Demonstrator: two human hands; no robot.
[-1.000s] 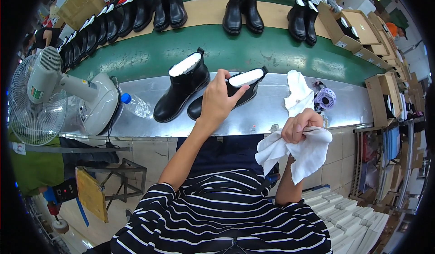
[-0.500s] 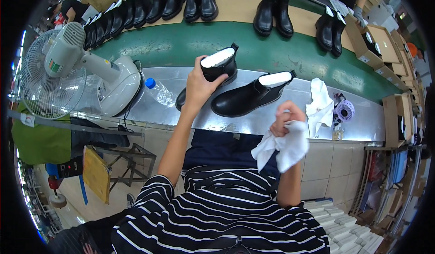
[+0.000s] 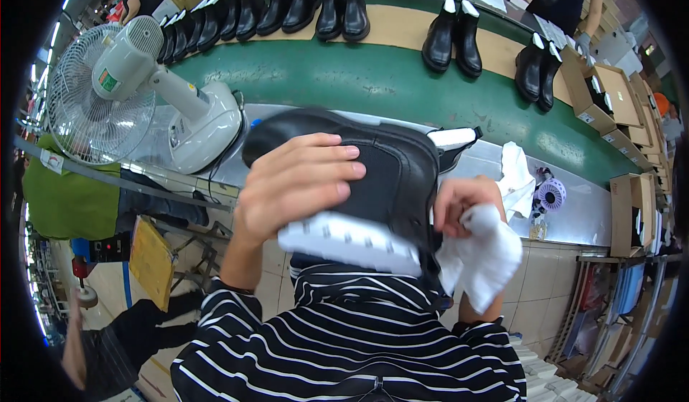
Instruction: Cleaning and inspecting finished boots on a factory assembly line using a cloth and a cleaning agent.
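Observation:
Raised close in front of me is a black ankle boot [image 3: 398,180], tilted on its side with the toe to the left. White stuffing [image 3: 344,244] pokes out of its opening, slightly blurred. My left hand [image 3: 294,187] grips the shaft, fingers lying across the dark elastic panel. At the boot's right side, my right hand [image 3: 459,205] is closed on a white cloth [image 3: 491,258] that hangs down, its fingers beside the boot's back edge. The other boot [image 3: 452,159] of black leather stands on the metal bench behind, mostly hidden by the raised one.
A grey fan [image 3: 201,126] stands left on the metal bench [image 3: 567,205]. Another white cloth [image 3: 515,180] and a small purple fan [image 3: 551,194] lie right. Beyond, black boots [image 3: 343,15] line the green surface [image 3: 344,72]. Open boxes [image 3: 599,97] and a person [image 3: 570,4] are far right.
My left hand has lifted the boot off the bench toward me and tipped it over. My right hand has brought the cloth up beside it. A person now shows at lower left.

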